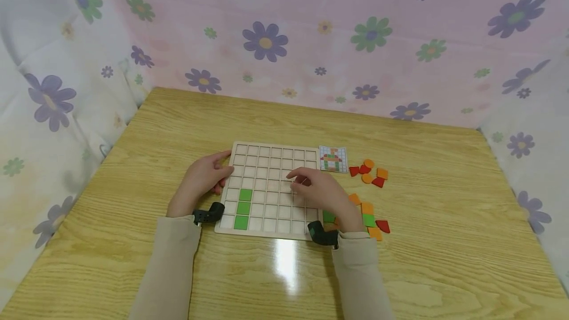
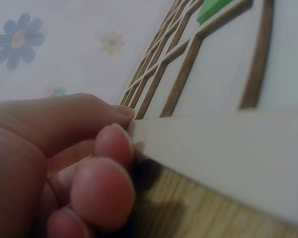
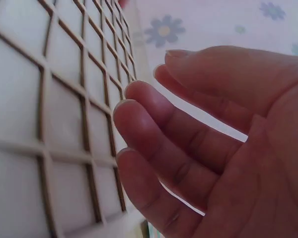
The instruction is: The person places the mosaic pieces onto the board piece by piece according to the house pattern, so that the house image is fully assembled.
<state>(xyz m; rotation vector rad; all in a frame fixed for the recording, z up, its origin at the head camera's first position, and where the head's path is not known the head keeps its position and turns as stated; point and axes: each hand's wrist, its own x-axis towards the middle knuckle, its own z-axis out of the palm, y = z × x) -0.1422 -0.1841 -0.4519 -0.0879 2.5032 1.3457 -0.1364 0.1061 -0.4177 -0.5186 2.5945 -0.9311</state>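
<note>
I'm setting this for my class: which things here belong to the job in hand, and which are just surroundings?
Seem to belong to the job:
grid board
three green squares set in it
pattern card
loose red, orange and green pieces

Just surroundings:
wooden table
flowered cloth
dark wrist devices

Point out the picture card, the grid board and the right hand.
Picture card [image 1: 333, 160]: head view, middle of its printed face.
Grid board [image 1: 273, 185]: head view, an empty cell near its middle.
Right hand [image 1: 322, 190]: head view, back of the hand.
</note>
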